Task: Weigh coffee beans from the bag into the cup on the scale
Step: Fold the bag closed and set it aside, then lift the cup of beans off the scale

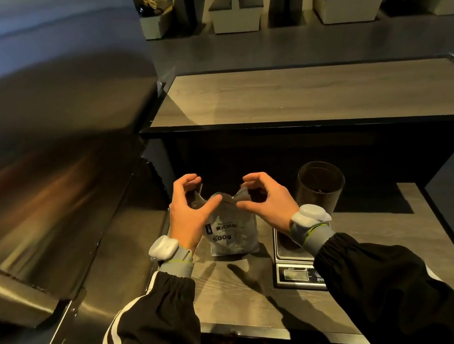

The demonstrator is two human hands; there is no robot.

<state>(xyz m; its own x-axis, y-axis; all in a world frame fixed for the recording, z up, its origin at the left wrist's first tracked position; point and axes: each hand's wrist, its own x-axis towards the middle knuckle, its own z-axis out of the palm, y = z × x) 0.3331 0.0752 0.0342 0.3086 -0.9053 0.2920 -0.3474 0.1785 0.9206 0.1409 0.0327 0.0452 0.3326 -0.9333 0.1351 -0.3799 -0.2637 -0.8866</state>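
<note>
A silver coffee bean bag (232,236) marked 500g stands upright on the low wooden table (241,293). My left hand (188,210) pinches the bag's top left corner and my right hand (266,198) pinches its top right corner, so the mouth is spread between them. To the right, a dark, see-through cup (320,185) stands on a steel digital scale (295,266). My right wrist covers part of the scale's platform. Something dark lies at the cup's bottom; I cannot tell what.
A raised wooden counter (312,96) runs behind the low table. A large steel surface (43,204) fills the left side. Benches and small tables (236,9) stand far back across the floor.
</note>
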